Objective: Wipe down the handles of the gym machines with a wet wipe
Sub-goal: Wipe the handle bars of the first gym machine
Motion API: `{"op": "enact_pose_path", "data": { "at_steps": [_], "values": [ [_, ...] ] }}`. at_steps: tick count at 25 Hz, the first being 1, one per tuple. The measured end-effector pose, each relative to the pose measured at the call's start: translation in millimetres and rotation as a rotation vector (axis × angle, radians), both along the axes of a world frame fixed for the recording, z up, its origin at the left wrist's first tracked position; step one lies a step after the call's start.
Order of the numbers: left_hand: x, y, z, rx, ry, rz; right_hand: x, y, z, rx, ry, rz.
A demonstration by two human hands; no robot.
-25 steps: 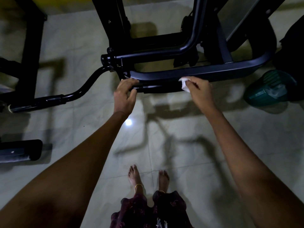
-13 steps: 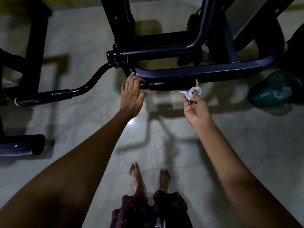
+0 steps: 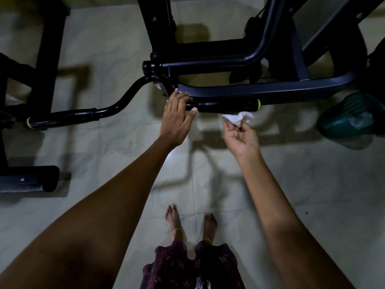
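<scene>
Mid-task by the look of it: the left hand [image 3: 177, 117] grips the near handle [image 3: 227, 105] while the right hand [image 3: 239, 135] pinches the wet wipe [image 3: 237, 117] just under it, and the far handle [image 3: 68, 116] seems untouched.

A dark green ribbed plastic bin [image 3: 350, 116] lies on the pale tiled floor [image 3: 312, 184] at the right. A black padded bench end [image 3: 29, 181] sits low at the left edge, well apart from it.
</scene>
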State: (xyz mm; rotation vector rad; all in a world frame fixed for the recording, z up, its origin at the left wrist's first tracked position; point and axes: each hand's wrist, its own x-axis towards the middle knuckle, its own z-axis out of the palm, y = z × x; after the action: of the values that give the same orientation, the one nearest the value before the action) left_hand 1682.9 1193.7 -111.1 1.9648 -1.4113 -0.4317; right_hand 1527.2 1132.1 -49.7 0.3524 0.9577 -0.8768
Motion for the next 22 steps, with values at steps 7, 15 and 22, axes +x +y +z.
{"op": "enact_pose_path", "data": {
  "at_steps": [7,15,22],
  "values": [
    [1,-1,-1,0.003,-0.010,-0.014,29,6,-8,-0.015,-0.052,0.038],
    [-22,15,22,-0.066,0.690,0.233,20,36,-5,-0.119,0.026,0.335],
    [-74,102,42,0.038,1.198,0.554,-15,87,7,-0.348,0.337,0.787]
  ]
}}
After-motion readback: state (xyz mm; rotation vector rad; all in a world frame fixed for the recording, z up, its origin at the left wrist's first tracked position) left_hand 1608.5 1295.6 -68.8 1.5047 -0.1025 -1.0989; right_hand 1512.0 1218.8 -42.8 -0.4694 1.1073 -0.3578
